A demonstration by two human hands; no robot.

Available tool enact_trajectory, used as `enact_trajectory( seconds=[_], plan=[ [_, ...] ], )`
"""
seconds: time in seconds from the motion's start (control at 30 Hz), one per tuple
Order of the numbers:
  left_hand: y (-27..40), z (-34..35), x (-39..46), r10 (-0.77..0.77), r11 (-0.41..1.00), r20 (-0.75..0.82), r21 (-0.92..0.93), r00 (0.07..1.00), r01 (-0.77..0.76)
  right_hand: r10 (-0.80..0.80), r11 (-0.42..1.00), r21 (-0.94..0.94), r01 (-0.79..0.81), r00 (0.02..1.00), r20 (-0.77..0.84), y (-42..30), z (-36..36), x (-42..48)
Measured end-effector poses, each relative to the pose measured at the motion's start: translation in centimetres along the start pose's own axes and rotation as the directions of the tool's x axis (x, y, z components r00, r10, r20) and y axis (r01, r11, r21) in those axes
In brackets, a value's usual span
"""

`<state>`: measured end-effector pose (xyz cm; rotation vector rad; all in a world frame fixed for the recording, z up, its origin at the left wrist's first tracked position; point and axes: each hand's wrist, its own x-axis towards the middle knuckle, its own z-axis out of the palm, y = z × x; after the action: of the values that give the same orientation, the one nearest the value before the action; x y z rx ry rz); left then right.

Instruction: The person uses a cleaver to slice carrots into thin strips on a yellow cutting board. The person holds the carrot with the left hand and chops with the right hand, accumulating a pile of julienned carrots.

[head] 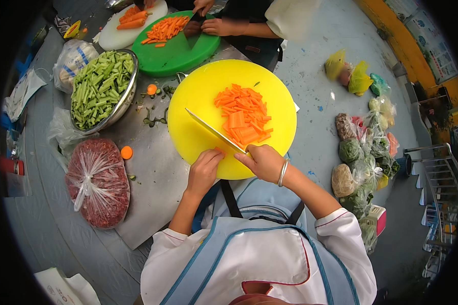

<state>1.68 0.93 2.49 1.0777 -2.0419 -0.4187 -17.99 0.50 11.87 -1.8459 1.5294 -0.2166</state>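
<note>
A round yellow cutting board (191, 84) lies before me on a metal table. My right hand (265, 162) is closed on the handle of a kitchen knife (213, 129), its blade slanting over the board to the upper left. With bent fingertips my left hand (206, 169) holds a small carrot piece (220, 151) on the board, just below the blade. Beyond the blade lies a pile of cut carrot strips (244, 101), with a few wider carrot slices (237, 119) on its near side. The knife's handle is mostly hidden by my right hand.
A co-worker's hands (213, 26) work with a knife at a green cutting board (156, 57). At left stand a metal bowl (131, 84) of cut green vegetable strips and a bag of minced meat (99, 187). Carrot ends and green scraps (150, 121) dot the metal table (152, 198).
</note>
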Motion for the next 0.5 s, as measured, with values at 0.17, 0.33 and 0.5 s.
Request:
enact_trajectory(
  seconds=[0.17, 0.33, 0.5],
  plan=[
    [-0.7, 0.4, 0.1, -0.018, 1.0, 0.042, 0.013, 0.999, 0.017, 0.028, 0.994, -0.11, -0.018, 0.996, 0.09, -0.9, 0.8, -1.4],
    [-0.1, -0.3, 1.2, -0.061, 0.998, 0.066, -0.025, 0.996, 0.062, 0.024, 0.986, 0.166, -0.019, 0.999, -0.032, 0.3, 1.8, 1.8],
    [-0.8, 1.6, 6.2, -0.362, 0.932, -0.04, -0.035, 0.931, 0.361, 0.197, 0.831, 0.553, -0.054, 0.959, -0.203, 0.6, -3.0, -1.5]
  ],
)
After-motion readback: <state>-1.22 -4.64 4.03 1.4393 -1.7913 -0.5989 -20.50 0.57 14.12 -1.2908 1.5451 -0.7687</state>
